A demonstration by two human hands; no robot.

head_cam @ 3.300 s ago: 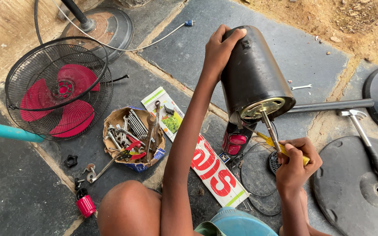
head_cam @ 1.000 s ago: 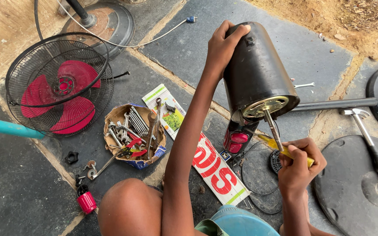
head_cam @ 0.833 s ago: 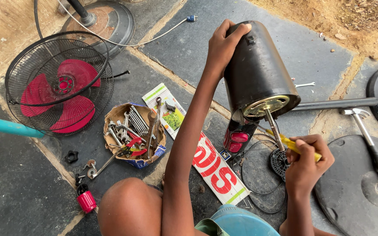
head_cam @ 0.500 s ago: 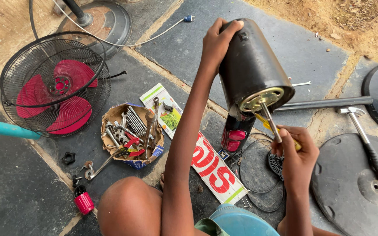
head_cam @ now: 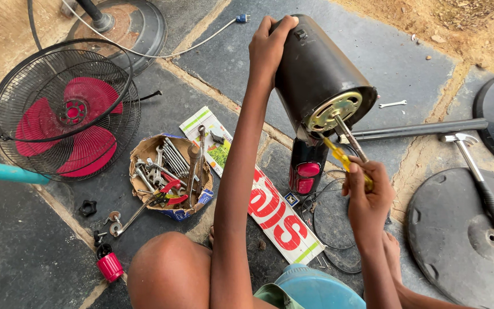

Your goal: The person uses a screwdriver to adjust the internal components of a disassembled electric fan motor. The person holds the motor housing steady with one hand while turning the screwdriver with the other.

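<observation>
Right hand (head_cam: pixel 366 191), closed on yellow-handled screwdriver (head_cam: pixel 347 165), moved back up beside motor shaft (head_cam: pixel 349 136); left hand (head_cam: pixel 267 46) kept clasping black motor housing (head_cam: pixel 315 71). Work at faceplate ongoing.

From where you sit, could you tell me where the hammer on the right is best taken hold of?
Grip the hammer by its dark handle near the lower end, coming from above: it lies flat across the round black base, head pointing away, handle end nearest you and uncovered.
</observation>
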